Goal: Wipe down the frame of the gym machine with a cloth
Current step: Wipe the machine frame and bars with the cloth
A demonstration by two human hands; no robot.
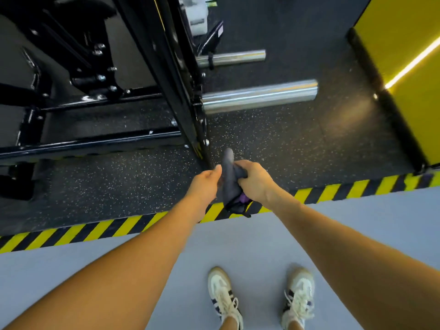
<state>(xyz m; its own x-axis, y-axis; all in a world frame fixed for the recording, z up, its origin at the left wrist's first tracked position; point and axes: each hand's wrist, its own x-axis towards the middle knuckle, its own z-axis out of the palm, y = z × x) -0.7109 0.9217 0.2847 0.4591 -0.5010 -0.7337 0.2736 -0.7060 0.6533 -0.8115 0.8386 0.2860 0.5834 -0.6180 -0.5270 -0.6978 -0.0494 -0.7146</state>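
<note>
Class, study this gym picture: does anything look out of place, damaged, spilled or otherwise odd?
Nothing stands out. Both hands, left hand and right hand, hold a bunched grey cloth just in front of the black machine frame. The two steel pegs look straight, and the speckled floor shows no spill.

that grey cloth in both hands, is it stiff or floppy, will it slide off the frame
Probably floppy: the grey cloth bunches and droops between the left hand and right hand. Likely light. It could slip on the glossy black frame unless pressed.
</note>
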